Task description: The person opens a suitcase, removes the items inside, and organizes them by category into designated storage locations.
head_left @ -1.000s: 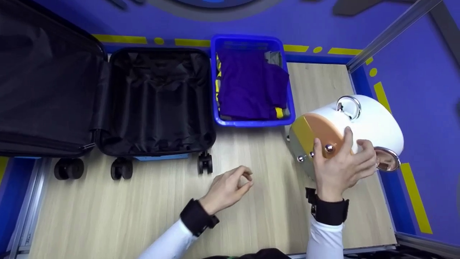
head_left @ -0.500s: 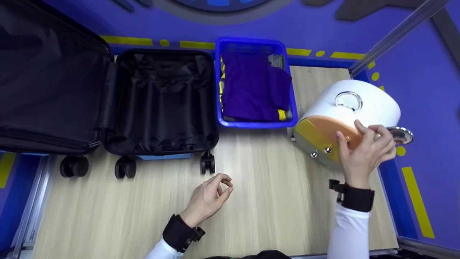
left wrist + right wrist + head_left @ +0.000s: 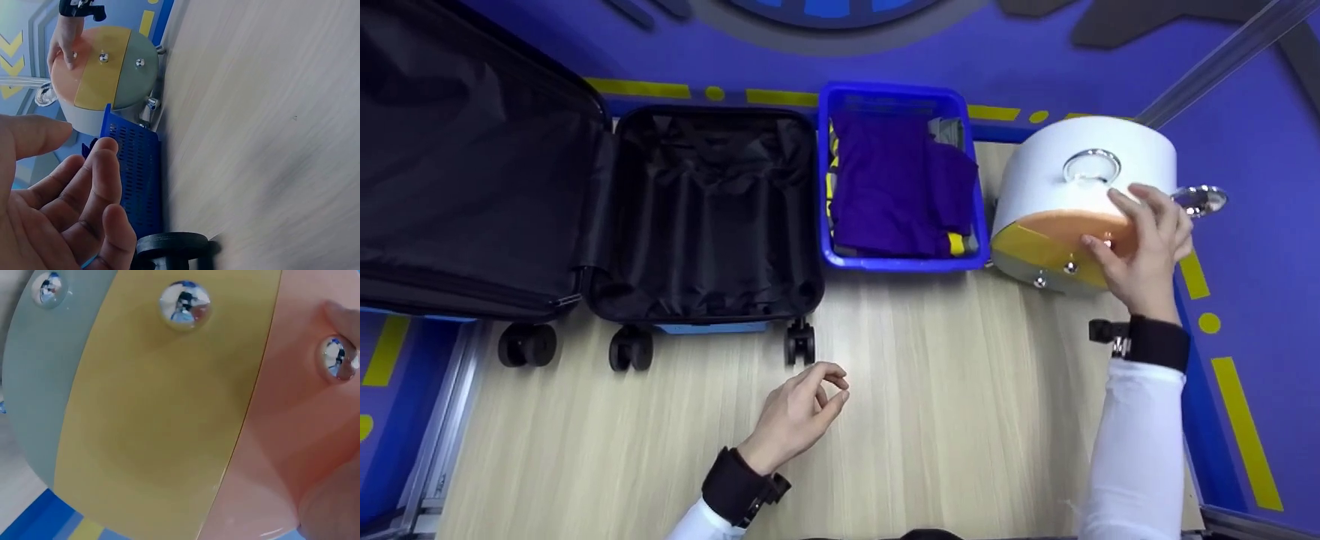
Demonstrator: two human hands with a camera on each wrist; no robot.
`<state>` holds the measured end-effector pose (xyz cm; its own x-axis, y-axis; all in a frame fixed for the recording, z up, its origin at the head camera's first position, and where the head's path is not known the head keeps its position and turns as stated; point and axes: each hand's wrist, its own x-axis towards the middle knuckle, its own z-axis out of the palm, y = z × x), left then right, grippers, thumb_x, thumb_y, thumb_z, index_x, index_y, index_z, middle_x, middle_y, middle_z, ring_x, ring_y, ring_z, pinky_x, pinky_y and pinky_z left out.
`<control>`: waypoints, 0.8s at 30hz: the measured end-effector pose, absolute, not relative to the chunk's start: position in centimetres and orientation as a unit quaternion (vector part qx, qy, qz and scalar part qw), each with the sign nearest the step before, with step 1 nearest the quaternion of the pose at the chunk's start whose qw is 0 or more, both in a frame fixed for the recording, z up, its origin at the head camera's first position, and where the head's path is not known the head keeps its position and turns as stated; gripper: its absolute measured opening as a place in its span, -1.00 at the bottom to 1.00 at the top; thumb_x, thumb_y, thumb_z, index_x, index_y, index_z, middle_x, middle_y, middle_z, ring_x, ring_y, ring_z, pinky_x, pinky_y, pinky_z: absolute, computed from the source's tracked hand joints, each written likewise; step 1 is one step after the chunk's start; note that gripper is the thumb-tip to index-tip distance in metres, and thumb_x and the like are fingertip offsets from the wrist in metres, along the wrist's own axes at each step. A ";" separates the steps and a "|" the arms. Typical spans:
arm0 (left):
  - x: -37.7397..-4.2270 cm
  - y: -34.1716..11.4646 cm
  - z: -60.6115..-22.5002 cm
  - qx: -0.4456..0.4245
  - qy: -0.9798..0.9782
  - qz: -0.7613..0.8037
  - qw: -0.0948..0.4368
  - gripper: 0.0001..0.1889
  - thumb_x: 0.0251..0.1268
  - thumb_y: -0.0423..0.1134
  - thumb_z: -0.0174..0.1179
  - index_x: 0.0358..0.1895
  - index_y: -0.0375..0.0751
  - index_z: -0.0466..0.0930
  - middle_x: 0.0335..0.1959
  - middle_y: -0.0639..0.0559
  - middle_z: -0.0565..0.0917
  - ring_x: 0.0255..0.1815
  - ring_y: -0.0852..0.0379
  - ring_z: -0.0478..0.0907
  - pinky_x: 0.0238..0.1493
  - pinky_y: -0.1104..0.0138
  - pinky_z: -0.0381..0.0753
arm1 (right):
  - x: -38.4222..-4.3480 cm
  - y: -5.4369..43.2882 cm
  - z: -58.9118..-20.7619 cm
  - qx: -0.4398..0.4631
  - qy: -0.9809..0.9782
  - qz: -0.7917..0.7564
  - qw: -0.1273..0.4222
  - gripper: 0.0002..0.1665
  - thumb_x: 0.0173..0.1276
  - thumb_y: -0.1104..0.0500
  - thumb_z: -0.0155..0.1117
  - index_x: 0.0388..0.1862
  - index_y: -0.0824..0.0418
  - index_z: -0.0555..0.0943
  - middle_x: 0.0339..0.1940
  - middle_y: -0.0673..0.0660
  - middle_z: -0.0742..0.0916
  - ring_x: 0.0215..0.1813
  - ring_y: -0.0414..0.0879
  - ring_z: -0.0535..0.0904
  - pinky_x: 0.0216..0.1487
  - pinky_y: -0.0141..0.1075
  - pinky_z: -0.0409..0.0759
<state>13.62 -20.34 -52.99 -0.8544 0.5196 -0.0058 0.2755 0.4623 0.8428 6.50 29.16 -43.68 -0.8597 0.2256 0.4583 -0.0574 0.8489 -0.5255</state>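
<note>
A white rounded storage box [image 3: 1039, 176] has orange, yellow and green front panels with silver knobs, a ring handle [image 3: 1091, 166] on its upper side and a silver-rimmed round piece [image 3: 1200, 201] at its right. My right hand [image 3: 1151, 244] presses on its right front edge, thumb on the orange panel [image 3: 281, 410] beside a knob [image 3: 338, 358], other fingers over the white shell and side. My left hand [image 3: 795, 409] hovers above the table, fingers loosely curled around nothing; the left wrist view shows its palm and bent fingers [image 3: 104, 177].
An open black-lined suitcase [image 3: 705, 225] with wheels [image 3: 799, 343] lies at the left. Between it and the box, a blue basket [image 3: 904, 264] holds folded purple clothing [image 3: 885, 184]. Blue walls stand behind and to the right of the wooden table [image 3: 930, 420].
The box has turned and slid back towards the far wall, beside the basket, with my right hand staying on it. My left hand has drawn back slightly to the left.
</note>
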 end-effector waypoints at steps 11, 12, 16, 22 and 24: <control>13.2 -21.1 -52.7 0.220 0.848 0.467 0.119 -0.79 0.51 -0.13 0.26 0.10 0.02 0.58 -0.08 0.27 0.73 -0.43 0.43 0.51 -0.42 0.42 0.46 | -1.2 28.9 -43.5 -0.088 -0.926 0.276 0.242 -0.25 0.01 0.47 0.24 0.29 0.22 0.47 0.47 0.11 0.33 0.58 0.00 -0.07 0.53 -0.12 -0.58; 13.2 -21.1 -52.7 0.219 0.848 0.468 0.120 -0.79 0.51 -0.13 0.26 0.10 0.02 0.58 -0.08 0.26 0.73 -0.43 0.43 0.51 -0.42 0.42 0.46 | -1.8 28.9 -43.5 -0.095 -0.927 0.276 0.237 -0.24 0.02 0.47 0.23 0.30 0.21 0.46 0.46 0.09 0.32 0.58 0.00 -0.08 0.53 -0.13 -0.57; 13.1 -21.3 -52.7 0.212 0.850 0.467 0.122 -0.79 0.51 -0.12 0.25 0.10 0.01 0.58 -0.07 0.26 0.73 -0.44 0.43 0.50 -0.42 0.42 0.46 | -4.0 29.1 -43.2 -0.115 -0.928 0.278 0.221 -0.24 0.03 0.49 0.22 0.29 0.16 0.45 0.43 0.02 0.29 0.58 -0.02 -0.08 0.54 -0.17 -0.57; 13.1 -21.4 -52.6 0.202 0.853 0.465 0.120 -0.78 0.50 -0.12 0.26 0.10 -0.01 0.59 -0.08 0.26 0.74 -0.45 0.42 0.49 -0.41 0.41 0.46 | -6.5 29.6 -42.9 -0.123 -0.928 0.284 0.206 -0.22 0.00 0.48 0.22 0.28 0.11 0.45 0.43 0.01 0.29 0.60 -0.07 -0.08 0.53 -0.22 -0.63; 13.1 -21.5 -52.5 0.199 0.855 0.464 0.119 -0.78 0.50 -0.12 0.26 0.10 -0.01 0.59 -0.08 0.25 0.74 -0.45 0.42 0.49 -0.42 0.41 0.46 | -7.0 29.7 -42.8 -0.127 -0.930 0.278 0.205 -0.22 0.01 0.46 0.23 0.29 0.09 0.45 0.44 0.02 0.30 0.59 -0.06 -0.07 0.55 -0.22 -0.58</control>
<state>13.13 -21.51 -52.54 -0.8928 0.4501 -0.0186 0.2292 0.4895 0.8413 -7.04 29.70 -42.85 -0.8834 0.3507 0.3108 0.1226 0.8131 -0.5690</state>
